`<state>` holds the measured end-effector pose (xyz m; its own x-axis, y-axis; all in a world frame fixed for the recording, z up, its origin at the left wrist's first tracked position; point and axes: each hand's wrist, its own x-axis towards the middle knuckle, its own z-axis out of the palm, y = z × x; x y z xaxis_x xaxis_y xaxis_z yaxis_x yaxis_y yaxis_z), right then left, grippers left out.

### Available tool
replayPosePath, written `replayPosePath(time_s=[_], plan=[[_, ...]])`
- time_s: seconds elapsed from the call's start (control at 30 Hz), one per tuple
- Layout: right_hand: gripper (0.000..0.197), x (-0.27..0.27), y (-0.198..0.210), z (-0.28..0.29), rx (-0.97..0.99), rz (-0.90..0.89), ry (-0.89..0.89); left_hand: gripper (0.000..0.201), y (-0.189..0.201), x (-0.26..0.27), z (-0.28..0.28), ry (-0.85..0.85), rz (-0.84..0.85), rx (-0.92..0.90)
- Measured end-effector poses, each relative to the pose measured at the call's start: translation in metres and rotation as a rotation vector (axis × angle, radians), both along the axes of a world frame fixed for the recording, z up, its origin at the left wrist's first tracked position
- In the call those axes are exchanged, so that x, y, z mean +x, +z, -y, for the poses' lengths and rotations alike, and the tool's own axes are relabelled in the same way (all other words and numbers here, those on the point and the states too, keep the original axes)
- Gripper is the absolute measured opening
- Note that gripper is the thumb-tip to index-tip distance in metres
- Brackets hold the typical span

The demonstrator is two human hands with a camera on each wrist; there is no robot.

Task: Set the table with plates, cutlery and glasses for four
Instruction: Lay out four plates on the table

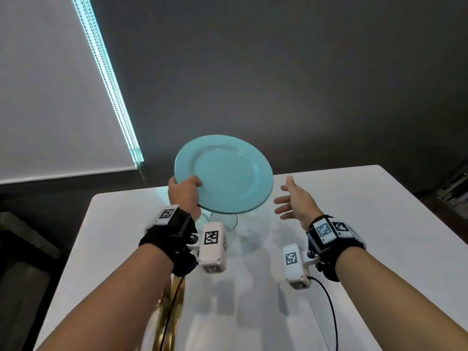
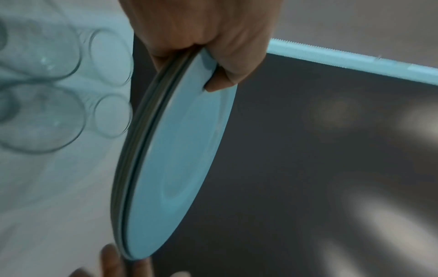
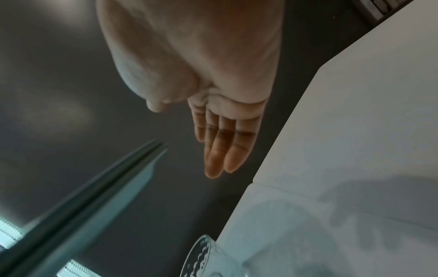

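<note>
Plates [image 1: 224,174], turquoise, are held above the white table [image 1: 354,211], tilted with the upper face toward me. My left hand [image 1: 184,195] pinches their near-left rim, thumb on top. My right hand [image 1: 295,201] hangs just beside them, fingers straight, touching nothing. Only the left wrist view shows several stacked rims. Clear glasses [image 2: 45,116] beneath are blurred there, mostly hidden overhead.

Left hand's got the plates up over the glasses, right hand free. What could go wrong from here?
1. The left hand grips the stack of blue plates by one rim only, tilted; layered edges show in the wrist view, so a plate could slide off.
2. The glasses stand right beneath the stack; a slip or low swing could hit them.
3. The right hand is open and apart from the stack, giving no support.
</note>
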<state>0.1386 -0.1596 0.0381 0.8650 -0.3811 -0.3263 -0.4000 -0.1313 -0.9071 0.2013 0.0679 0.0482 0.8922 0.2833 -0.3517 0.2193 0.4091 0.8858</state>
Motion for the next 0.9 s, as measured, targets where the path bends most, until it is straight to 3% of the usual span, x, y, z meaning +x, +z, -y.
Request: replayPosePath(time_s=[0.3, 0.43, 0.5, 0.53, 0.6, 0.73, 0.9], plan=[[0.052, -0.028, -0.028, 0.145, -0.155, -0.061, -0.182, 0.043, -0.04, -0.035, 0.17, -0.321, -0.139, -0.033], [0.048, -0.04, -0.044, 0.223, -0.121, -0.12, -0.249, 0.041, -0.054, -0.047, 0.245, -0.396, -0.169, -0.014], [0.041, -0.046, -0.048, 0.258, -0.052, -0.138, -0.254, 0.028, -0.061, -0.052, 0.277, -0.395, -0.177, -0.039], [0.029, -0.049, -0.049, 0.273, -0.016, -0.143, -0.251, 0.028, -0.065, -0.054, 0.29, -0.389, -0.185, -0.053], [0.006, -0.055, -0.045, 0.299, 0.015, -0.157, -0.235, 0.043, -0.073, -0.056, 0.314, -0.352, -0.211, -0.065], [0.008, -0.062, -0.051, 0.348, 0.057, -0.151, -0.319, 0.043, -0.088, -0.052, 0.346, -0.297, -0.279, -0.007], [0.018, -0.068, -0.068, 0.396, 0.3, -0.006, -0.612, 0.039, -0.094, -0.043, 0.356, -0.19, -0.295, 0.141]])
